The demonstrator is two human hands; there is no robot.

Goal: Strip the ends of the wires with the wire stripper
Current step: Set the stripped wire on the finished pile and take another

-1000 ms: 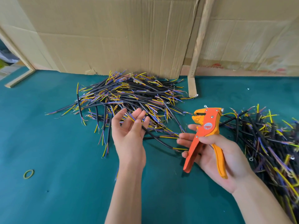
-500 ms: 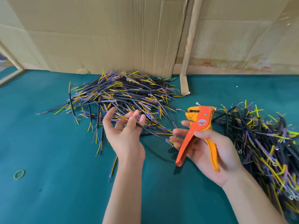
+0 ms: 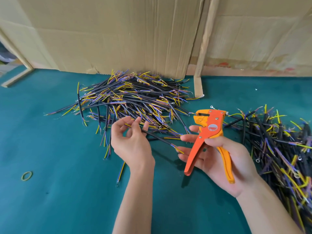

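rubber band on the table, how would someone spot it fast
Start on the green table and look to its near left, well left of the left hand. The rubber band lies there alone, a small yellow-green ring, unlike the straight black wires in the wire pile.

On the teal felt-covered table (image 3: 59, 191) in front of me, a big heap of short black-sheathed wires (image 3: 131, 97) lies at the far middle, against the brown corrugated cardboard wall (image 3: 118, 36) behind it. A second heap of the same black-sheathed wires (image 3: 276, 142) lies to the right. My left hand (image 3: 133, 142) is just before the first heap, my right hand (image 3: 217, 157) with the orange metal wire stripper (image 3: 207, 132) between the heaps. A small yellow-green rubber band (image 3: 27, 175) lies near left.
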